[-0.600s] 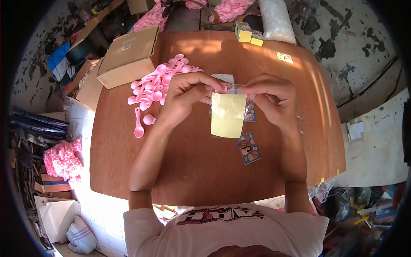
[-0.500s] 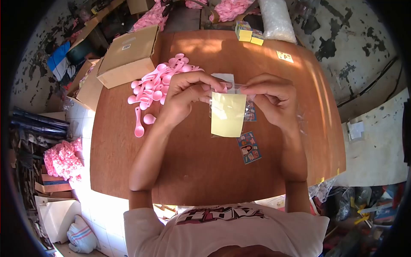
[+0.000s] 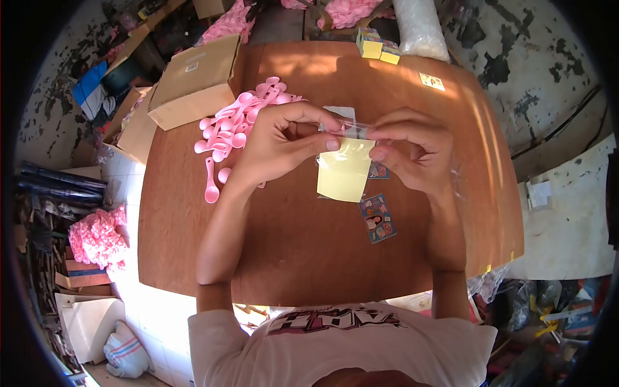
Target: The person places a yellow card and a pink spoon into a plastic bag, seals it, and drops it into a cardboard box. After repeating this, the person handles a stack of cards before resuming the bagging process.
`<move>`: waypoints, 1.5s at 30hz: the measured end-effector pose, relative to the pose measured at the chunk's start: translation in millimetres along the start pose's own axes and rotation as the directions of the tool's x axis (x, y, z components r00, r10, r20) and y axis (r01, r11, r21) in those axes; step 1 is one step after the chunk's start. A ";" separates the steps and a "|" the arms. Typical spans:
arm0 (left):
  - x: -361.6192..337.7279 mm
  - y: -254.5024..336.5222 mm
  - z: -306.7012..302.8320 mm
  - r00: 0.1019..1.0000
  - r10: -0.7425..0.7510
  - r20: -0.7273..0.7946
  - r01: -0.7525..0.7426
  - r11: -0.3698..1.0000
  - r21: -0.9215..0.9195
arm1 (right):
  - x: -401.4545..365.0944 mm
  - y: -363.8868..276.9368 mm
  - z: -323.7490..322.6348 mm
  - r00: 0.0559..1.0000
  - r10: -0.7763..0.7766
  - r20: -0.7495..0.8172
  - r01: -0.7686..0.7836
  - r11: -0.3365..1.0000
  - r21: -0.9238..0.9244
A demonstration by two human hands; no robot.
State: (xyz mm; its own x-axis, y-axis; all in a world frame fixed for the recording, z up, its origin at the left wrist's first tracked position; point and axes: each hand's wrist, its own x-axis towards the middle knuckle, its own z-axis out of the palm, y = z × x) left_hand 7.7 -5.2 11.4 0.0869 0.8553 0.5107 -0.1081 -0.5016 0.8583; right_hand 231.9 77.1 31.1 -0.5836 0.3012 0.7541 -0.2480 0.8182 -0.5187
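Compared with the earlier frame, the left hand (image 3: 287, 138) stands closer in: its thumb now lies over the upper left corner of the yellow card (image 3: 343, 173) rather than off to the left of it.

The largest item is the brown wooden table (image 3: 309, 258). A cardboard carton (image 3: 193, 77) sits at its far left. A bulky translucent sack (image 3: 422, 29) stands at the far edge, right of centre. Beside the carton lies a heap of pink spoons (image 3: 239, 140), partly hidden by the left hand.

Both hands are raised over the middle of the table. The left hand's thumb and forefinger are closed on the left upper part of a clear bag (image 3: 353, 131); the right hand (image 3: 416, 149) grips its right side with bent fingers, thumb at the card's right edge. The bag spans the gap between the fingertips, and the yellow card hangs upright below. Whether the card is fully inside the plastic cannot be told.

Two small yellow-sided stacks (image 3: 371, 48) stand just beside the sack. A printed card (image 3: 379, 219) lies on the table below the right hand. One loose spoon (image 3: 211, 184) lies near the heap. The smallest item noted is a little card (image 3: 431, 81) at the far right.
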 end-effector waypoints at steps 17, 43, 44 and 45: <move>-57.8 78.0 -18.6 0.996 -0.094 -0.007 0.092 0.941 0.326 | -7.1 -26.4 7.1 0.990 0.130 0.063 -0.140 0.970 0.196; -599.6 -37.8 -80.6 -0.193 0.601 -0.775 0.942 -0.107 -0.318 | -59.5 90.0 47.1 0.645 0.677 0.354 -0.509 0.726 -0.462; -555.7 -7.0 -86.2 -0.213 0.711 -0.670 0.953 -0.001 -0.304 | -60.4 92.2 46.6 0.644 0.677 0.356 -0.507 0.726 -0.464; -553.7 14.4 -107.8 -0.126 0.811 -0.571 0.984 0.030 -0.174 | -61.1 93.7 45.9 0.665 0.656 0.357 -0.484 0.743 -0.462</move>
State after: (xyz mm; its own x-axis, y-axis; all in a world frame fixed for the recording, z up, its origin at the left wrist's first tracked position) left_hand -148.7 -472.0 -264.4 -0.6638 -0.4403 0.6045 -0.0896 0.8493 0.5203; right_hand 208.7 113.0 -82.0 -0.8269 0.5621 0.0177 0.4558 0.6884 -0.5642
